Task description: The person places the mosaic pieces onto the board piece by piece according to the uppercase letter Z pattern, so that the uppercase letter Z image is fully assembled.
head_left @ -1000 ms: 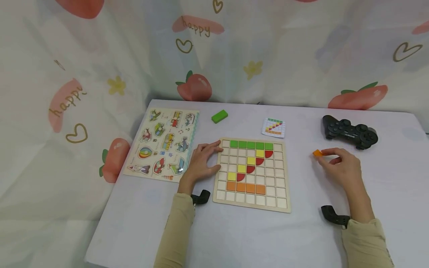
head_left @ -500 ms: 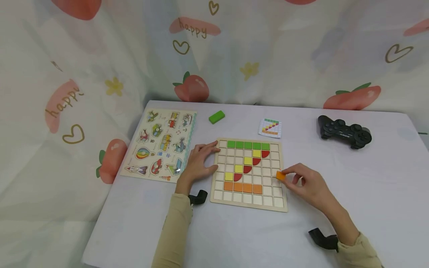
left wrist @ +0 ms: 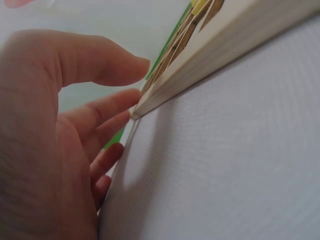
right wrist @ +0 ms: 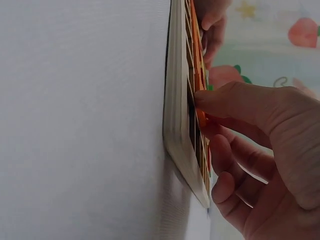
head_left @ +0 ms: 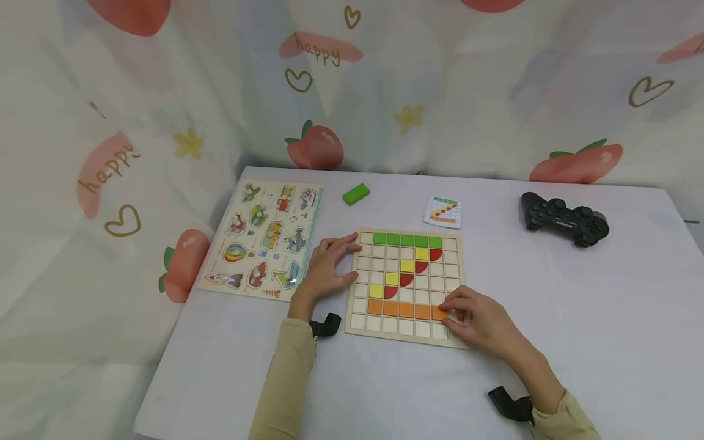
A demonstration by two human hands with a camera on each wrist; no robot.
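A wooden grid board [head_left: 408, 335] lies flat on the table, bearing green, yellow and orange squares and red quarter-round tiles. My right hand [head_left: 484, 321] pinches an orange square tile [head_left: 438, 313] between thumb and fingers at the right end of the orange row. In the right wrist view the tile [right wrist: 201, 114] sits at the level of the board's cells; whether it is fully seated I cannot tell. My left hand [head_left: 326, 272] rests at the board's left edge, fingers spread and fairly straight, fingertips touching its rim, as the left wrist view also shows [left wrist: 75, 100].
Left of the board lies a picture puzzle [head_left: 264, 241] with vehicle pieces. Behind it are a green block [head_left: 356, 194] and a small pattern card [head_left: 443, 212]. A black game controller [head_left: 565, 220] lies at the back right, before a printed curtain.
My right hand has brought the orange tile leftward from the open table to the board, down to the end of the orange row. My left hand has stayed at the board's left edge.
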